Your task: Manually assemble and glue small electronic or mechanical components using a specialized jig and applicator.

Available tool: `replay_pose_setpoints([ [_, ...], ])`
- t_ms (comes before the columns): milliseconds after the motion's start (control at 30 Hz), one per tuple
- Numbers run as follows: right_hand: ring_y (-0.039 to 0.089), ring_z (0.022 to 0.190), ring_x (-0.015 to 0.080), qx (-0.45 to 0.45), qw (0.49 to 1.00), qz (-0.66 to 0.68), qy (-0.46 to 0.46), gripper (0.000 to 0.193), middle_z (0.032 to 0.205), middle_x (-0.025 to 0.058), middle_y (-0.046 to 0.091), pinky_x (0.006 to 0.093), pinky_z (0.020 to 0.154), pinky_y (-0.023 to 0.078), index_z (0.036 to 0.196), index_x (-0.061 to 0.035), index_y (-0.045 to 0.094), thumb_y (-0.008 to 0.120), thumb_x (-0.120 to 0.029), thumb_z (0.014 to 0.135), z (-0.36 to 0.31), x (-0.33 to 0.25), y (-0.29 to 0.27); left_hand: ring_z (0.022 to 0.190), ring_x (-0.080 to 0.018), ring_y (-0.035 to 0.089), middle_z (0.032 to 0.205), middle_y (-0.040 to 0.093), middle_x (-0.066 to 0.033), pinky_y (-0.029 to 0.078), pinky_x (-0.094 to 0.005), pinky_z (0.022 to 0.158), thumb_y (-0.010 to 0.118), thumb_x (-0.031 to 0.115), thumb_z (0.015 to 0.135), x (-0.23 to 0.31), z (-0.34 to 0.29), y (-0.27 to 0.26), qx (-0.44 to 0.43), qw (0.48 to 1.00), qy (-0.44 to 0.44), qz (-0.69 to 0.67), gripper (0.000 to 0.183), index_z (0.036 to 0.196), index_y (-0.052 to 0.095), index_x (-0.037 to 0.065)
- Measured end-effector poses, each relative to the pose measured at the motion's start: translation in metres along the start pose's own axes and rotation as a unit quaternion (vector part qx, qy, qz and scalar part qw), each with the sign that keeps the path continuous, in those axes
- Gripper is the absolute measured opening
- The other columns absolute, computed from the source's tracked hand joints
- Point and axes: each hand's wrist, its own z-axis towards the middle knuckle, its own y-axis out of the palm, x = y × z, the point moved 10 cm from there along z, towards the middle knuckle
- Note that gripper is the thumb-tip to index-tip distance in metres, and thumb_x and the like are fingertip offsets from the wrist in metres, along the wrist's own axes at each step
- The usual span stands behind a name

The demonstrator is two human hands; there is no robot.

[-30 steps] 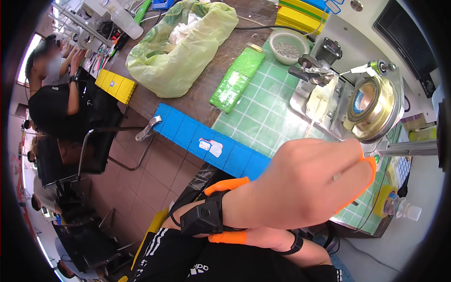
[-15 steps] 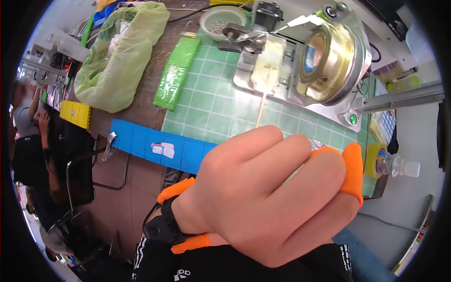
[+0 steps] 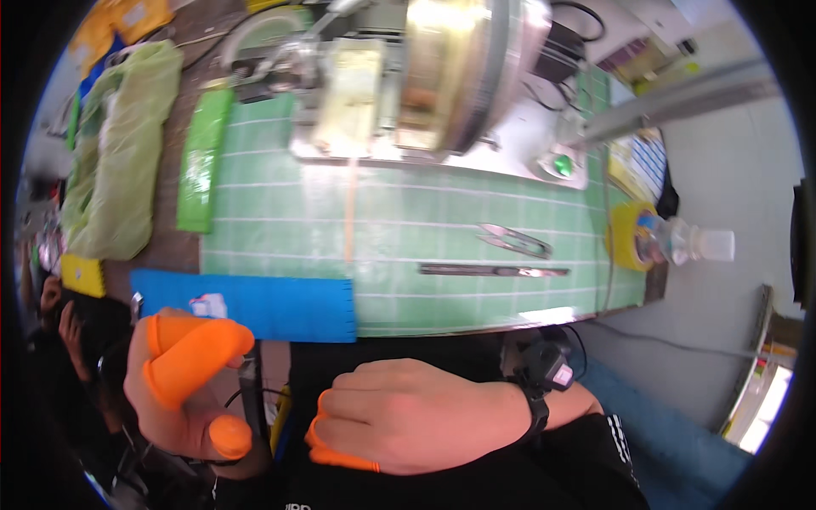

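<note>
Left hand: lower left of the frame; fingers bent, thumb and forefinger apart, nothing seen between them. Orange finger covers worn.
Right hand: lower centre, back uppermost, fingers curled under. Fingertips hidden; whether they pinch anything cannot be determined.
Blue strip: left of centre, along the mat's near edge, just above the left hand in the frame; contact not determinable.
Step in hand: judged a pause between handlings, no piece visibly held.
Next move: any pick-up from the mat would, in my judgement, call for raising the right hand over the near edge.
Green mat: centre; bears snips and, just below them, a slim dark tool.
Machine wheel: top centre, blurred, right of a pale block.
</note>
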Motion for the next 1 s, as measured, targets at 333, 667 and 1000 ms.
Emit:
replay_pose_setpoints([
  [333, 0.049, 0.061, 0.0214, 0.348, 0.926, -0.118, -0.083, 0.019, 0.077, 0.0064, 0.040, 0.0342, 0.049, 0.038, 0.087, -0.0028, 0.060, 0.074, -0.011, 0.077, 0.013, -0.047, -0.091, 0.093, -0.0271, 0.070, 0.108, 0.074, -0.0153, 0.055, -0.0389, 0.085, 0.055, 0.060, 0.104, 0.010, -0.067, 0.155, -0.182, 0.844, -0.261, -0.432, 0.065, 0.122, 0.073, 0.000],
  [667, 0.055, 0.069, 0.0203, 0.309, 0.930, -0.173, -0.096, 0.018, 0.079, 0.0073, 0.047, 0.0326, 0.052, 0.042, 0.087, -0.0019, 0.060, 0.069, -0.010, 0.074, 0.030, -0.046, -0.075, 0.098, -0.0285, 0.070, 0.111, 0.074, -0.0152, 0.055, -0.0396, 0.088, 0.059, 0.052, 0.103, 0.016, -0.070, 0.180, -0.212, 0.801, -0.285, -0.481, 0.057, 0.123, 0.074, 0.001],
  [1000, 0.060, 0.076, 0.0211, 0.274, 0.945, -0.169, -0.050, 0.020, 0.085, 0.0079, 0.052, 0.0334, 0.054, 0.048, 0.094, -0.0021, 0.060, 0.071, -0.008, 0.079, 0.035, -0.028, -0.068, 0.103, -0.0300, 0.070, 0.114, 0.075, -0.0150, 0.055, -0.0402, 0.092, 0.063, 0.044, 0.102, 0.016, -0.077, 0.182, -0.212, 0.795, -0.295, -0.486, 0.049, 0.124, 0.074, 0.002],
])
